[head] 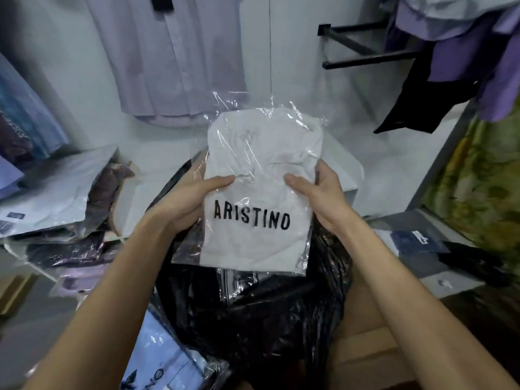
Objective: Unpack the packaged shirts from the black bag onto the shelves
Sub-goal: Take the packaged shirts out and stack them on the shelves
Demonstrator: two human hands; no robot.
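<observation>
Held up over the open black bag point(253, 319): one packaged white shirt point(261, 187), clear wrap, "ARISTINO" printed across the lower front. Left hand point(194, 198) gripping the left edge, thumb laid over the front of the pack; right hand point(318, 192) gripping the right edge the same way, thumb on top, fingers hidden behind. Pack clear of the bag's mouth, roughly upright, tilted slightly away.

Step in hand, by the look of it: the lift-out done for this piece, the carry to a shelf not yet begun. More wrapped garments visible down in the bag, so the job likely well short of finished.

To the left, a stack of packaged shirts point(64, 209) already lying on a white shelf point(132, 204); another low shelf surface point(450, 280) to the right with a dark tagged pack on it.

Next move calls for turning the pack flat, swinging it toward one of these shelves and setting it squarely on a pile. Slippery wrap, so a firm two-sided hold until it rests.
</observation>
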